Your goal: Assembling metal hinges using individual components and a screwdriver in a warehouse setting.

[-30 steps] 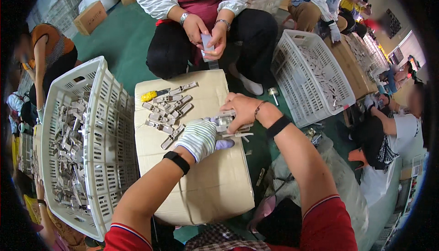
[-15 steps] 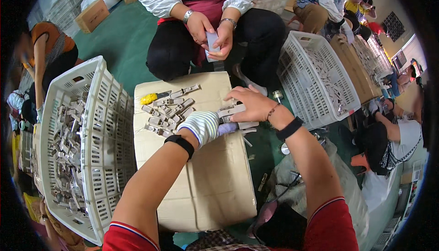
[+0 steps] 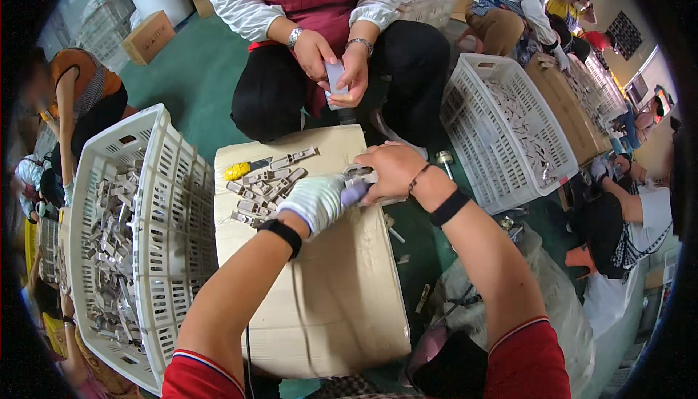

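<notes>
My left hand, in a pale striped glove with purple fingertip covers, is closed at one side of a small silvery metal part. From the other side, the fingers of my bare right hand wrap round that same part and hide much of it. Both hands are over the right edge of a cardboard-topped surface. Left of them lies a loose pile of narrow metal pieces, shaped like hinge arms. A yellow utility knife with a dark blade lies behind the pile.
A white slatted crate full of metal pieces stands at my left. Another white crate stands at the far right. Opposite sits a person whose hands hold a pale flat piece. Clear plastic sheeting lies at my right.
The metal part has turned from lying lengthways to a more end-on tilt between my hands. My right fingers have curled further round it. The camera view has shifted slightly.
</notes>
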Available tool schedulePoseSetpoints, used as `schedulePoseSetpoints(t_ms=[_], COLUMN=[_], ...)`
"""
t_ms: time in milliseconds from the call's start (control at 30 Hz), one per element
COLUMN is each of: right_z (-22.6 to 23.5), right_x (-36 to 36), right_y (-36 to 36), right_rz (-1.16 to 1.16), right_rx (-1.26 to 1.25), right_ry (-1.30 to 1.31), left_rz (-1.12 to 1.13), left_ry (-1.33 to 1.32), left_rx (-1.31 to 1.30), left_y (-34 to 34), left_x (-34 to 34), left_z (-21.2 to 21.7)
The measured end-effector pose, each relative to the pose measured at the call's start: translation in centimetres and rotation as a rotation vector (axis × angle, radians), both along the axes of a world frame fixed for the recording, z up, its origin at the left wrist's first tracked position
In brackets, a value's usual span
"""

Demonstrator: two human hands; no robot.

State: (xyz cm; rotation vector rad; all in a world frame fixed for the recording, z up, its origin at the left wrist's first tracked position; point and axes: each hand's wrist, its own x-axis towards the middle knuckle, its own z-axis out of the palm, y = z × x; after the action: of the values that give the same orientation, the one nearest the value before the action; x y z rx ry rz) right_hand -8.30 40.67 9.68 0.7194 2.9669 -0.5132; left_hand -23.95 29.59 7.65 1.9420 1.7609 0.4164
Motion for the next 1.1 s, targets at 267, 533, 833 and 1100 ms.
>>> schedulePoseSetpoints(t_ms=[267, 533, 833, 1100], right_z=[-0.8, 0.6, -1.0, 3.1], right_x=[-2.1, -1.3, -1.1, 5.6], right_y=[4.6, 3.6, -1.5, -14.7], right_rz=[-0.053, 0.045, 0.096, 0.05], right_rx=[-0.456, -0.015, 0.591, 0.612], right_ry=[-0.17, 0.058, 0.089, 0.122], left_rz=[-0.002, -0.032, -0.003, -0.136], left_ry=[0.297, 0.236, 0.298, 0.176], left_rx=[0.092, 0.019, -0.085, -0.01], left_y=[1.2, 3.0, 3.0, -9.0], left_x=[0.7, -0.9, -0.4, 4.8], left_z=[-0.9, -0.8, -0.2, 3.4])
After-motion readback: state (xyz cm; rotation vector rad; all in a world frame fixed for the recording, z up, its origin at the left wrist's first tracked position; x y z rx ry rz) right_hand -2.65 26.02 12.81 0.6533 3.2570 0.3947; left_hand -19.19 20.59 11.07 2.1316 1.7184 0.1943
